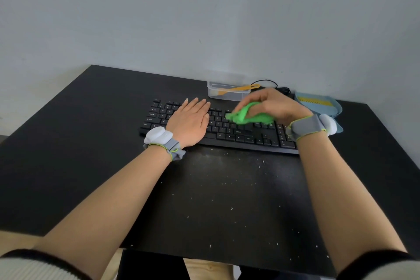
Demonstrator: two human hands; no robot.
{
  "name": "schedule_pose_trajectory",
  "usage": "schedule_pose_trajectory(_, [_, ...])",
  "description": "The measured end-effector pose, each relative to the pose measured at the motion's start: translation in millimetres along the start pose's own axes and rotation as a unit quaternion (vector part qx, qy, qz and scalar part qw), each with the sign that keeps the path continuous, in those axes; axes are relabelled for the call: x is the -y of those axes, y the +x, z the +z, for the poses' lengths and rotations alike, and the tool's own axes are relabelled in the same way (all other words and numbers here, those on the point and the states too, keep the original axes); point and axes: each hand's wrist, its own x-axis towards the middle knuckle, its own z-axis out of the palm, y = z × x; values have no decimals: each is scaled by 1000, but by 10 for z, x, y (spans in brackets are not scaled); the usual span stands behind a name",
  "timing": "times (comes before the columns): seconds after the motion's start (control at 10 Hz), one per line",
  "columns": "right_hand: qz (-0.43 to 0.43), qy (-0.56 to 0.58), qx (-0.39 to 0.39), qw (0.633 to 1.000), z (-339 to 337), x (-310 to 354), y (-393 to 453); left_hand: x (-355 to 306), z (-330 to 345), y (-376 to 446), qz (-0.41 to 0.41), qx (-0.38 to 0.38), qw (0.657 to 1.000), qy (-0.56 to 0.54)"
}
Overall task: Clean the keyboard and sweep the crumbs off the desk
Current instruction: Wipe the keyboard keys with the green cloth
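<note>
A black keyboard (pixel 238 132) lies across the far middle of the black desk (pixel 91 143). My left hand (pixel 189 119) rests flat on its left half, fingers together and pointing away. My right hand (pixel 272 104) grips a lump of bright green cleaning gel (pixel 244 116) and presses it onto the keys right of centre. The gel stretches out to the left under my fingers. Pale crumbs (pixel 231 208) are scattered over the desk in front of the keyboard, down to the near edge.
A clear plastic box (pixel 227 94) holding an orange-handled brush (pixel 241 88) stands behind the keyboard by the wall. A blue dustpan (pixel 318 107) with a yellow comb edge lies at the back right, partly behind my right wrist. The keyboard's black cable (pixel 272 84) loops behind.
</note>
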Motion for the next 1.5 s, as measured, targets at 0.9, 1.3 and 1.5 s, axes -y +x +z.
schedule_pose_trajectory(0.9, [-55, -75, -94, 991, 396, 167, 48, -11, -5, -11, 1, -8, 1000, 3])
schedule_pose_trajectory(1.3, [-41, -33, -100, 994, 309, 101, 14, 0, -2, -12, 3, -6, 1000, 0])
schedule_pose_trajectory(1.5, [25, -109, 66, 992, 430, 172, -60, -1, 10, -17, 2, -7, 1000, 3])
